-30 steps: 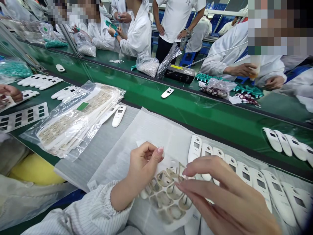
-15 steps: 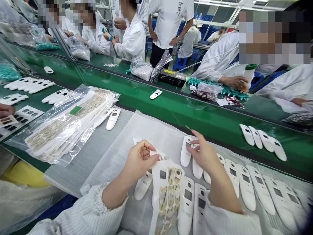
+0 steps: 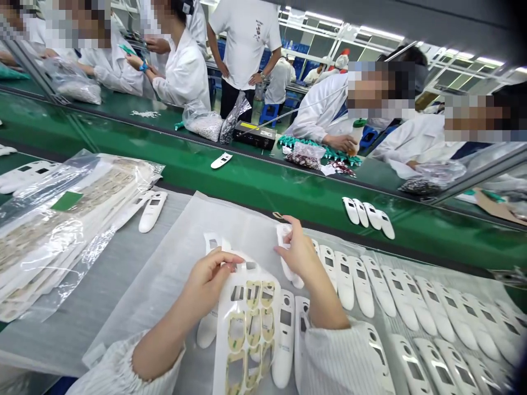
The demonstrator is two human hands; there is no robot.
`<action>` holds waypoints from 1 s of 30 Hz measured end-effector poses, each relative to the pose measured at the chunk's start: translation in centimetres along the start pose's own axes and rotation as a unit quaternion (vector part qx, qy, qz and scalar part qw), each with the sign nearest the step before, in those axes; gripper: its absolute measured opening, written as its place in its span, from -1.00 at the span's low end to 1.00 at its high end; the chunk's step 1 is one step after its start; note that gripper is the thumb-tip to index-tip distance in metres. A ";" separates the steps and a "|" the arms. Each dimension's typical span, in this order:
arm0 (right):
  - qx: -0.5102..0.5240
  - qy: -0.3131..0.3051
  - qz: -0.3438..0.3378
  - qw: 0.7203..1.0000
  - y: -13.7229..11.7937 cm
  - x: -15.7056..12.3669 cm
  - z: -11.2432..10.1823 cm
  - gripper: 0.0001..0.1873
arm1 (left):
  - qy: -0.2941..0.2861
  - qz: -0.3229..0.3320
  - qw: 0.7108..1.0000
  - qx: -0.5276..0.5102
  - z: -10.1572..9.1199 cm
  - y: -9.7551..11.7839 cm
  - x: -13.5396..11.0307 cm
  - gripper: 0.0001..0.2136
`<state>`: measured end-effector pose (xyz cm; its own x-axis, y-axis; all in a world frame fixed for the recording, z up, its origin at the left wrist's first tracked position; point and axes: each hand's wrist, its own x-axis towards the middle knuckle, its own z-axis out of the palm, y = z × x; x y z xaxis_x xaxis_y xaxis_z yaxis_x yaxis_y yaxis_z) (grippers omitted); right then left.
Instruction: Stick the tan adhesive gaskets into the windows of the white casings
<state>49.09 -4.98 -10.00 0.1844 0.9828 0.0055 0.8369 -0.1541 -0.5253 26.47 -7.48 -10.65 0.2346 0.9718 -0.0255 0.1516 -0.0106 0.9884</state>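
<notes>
My left hand [image 3: 212, 277] pinches the top edge of a white backing sheet [image 3: 222, 351], which carries rows of yellowish frame-shaped adhesive stickers [image 3: 236, 329]. At the tip of my right index finger hangs one loose adhesive sticker [image 3: 278, 215], a thin ring. That right hand [image 3: 300, 249] is over a white device shell [image 3: 284, 263] with a window and a round hole, hiding part of it; whether the thumb touches it I cannot tell. Another shell [image 3: 283, 340] lies right of the sheet, and one [image 3: 207, 328] shows partly under my left hand.
Rows of white shells [image 3: 362, 285] cover the right side of the bench. A clear bag of sticker sheets [image 3: 82, 208] lies at left. Beyond runs a green conveyor [image 3: 263, 189] bearing several shells [image 3: 370, 215]. Co-workers in white coats [image 3: 181, 71] sit across it.
The camera view has swung right, so the scene sits further left and more shells show. My right hand remains by the shells with the sticker at its fingertip; my left still pinches the sheet.
</notes>
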 end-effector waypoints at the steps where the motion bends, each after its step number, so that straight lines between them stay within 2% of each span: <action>1: 0.017 0.012 -0.001 1.000 -0.6 -0.3 -0.6 -0.28 | -0.002 0.001 1.000 0.007 0.1 -0.1 -0.1 -0.78; 4: 0.081 0.039 -0.025 0.996 -2.7 -1.8 -2.3 -0.29 | -0.015 0.018 0.999 0.027 0.6 0.0 -0.5 -0.78; 7: 0.148 0.050 -0.057 0.986 -5.1 -3.7 -3.2 -0.32 | -0.057 0.062 0.995 0.058 1.3 0.4 -1.2 -0.79; 11: 0.297 0.048 -0.056 0.952 -7.9 -6.0 -2.6 -0.32 | -0.104 0.105 0.983 0.108 2.1 0.6 -1.8 -0.62; 13: 0.370 0.038 -0.039 0.927 -8.9 -6.6 -1.9 -0.31 | -0.106 0.127 0.981 0.101 2.4 0.3 -2.0 -0.69; 15: 0.401 0.020 -0.028 0.916 -9.4 -6.9 -1.3 -0.28 | -0.106 0.141 0.981 0.075 2.4 -0.1 -2.0 -0.79; 18: 0.380 0.007 -0.028 0.924 -9.3 -7.1 -1.5 -0.24 | -0.141 0.087 0.986 -0.003 2.4 -0.2 -2.1 -0.76; 21: 0.324 0.089 -0.047 0.941 -8.4 -7.1 -2.8 -0.29 | -0.172 -0.009 0.979 -0.107 2.3 0.0 -2.2 -0.72; 23: 0.305 0.131 -0.058 0.942 -7.6 -6.9 -3.6 -0.35 | -0.181 -0.045 0.971 -0.151 2.3 0.1 -2.3 -0.72; 24: 0.305 0.133 -0.061 0.941 -7.4 -6.8 -3.8 -0.37 | -0.188 -0.051 0.967 -0.164 2.2 0.2 -2.3 -0.73; 26: 0.313 0.101 -0.057 0.943 -7.2 -6.7 -3.8 -0.39 | -0.198 -0.045 0.964 -0.171 2.2 0.1 -2.3 -0.73; 30: 0.280 0.008 -0.029 0.960 -8.5 -7.2 -3.0 -0.42 | -0.171 0.009 0.978 -0.122 1.8 0.4 -2.3 -0.72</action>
<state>42.17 -11.09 -3.00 0.1585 0.9856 0.0597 0.4392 -0.0162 -0.8982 27.73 -10.15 -10.42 0.5486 0.8360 -0.0143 -0.0796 0.0693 0.9944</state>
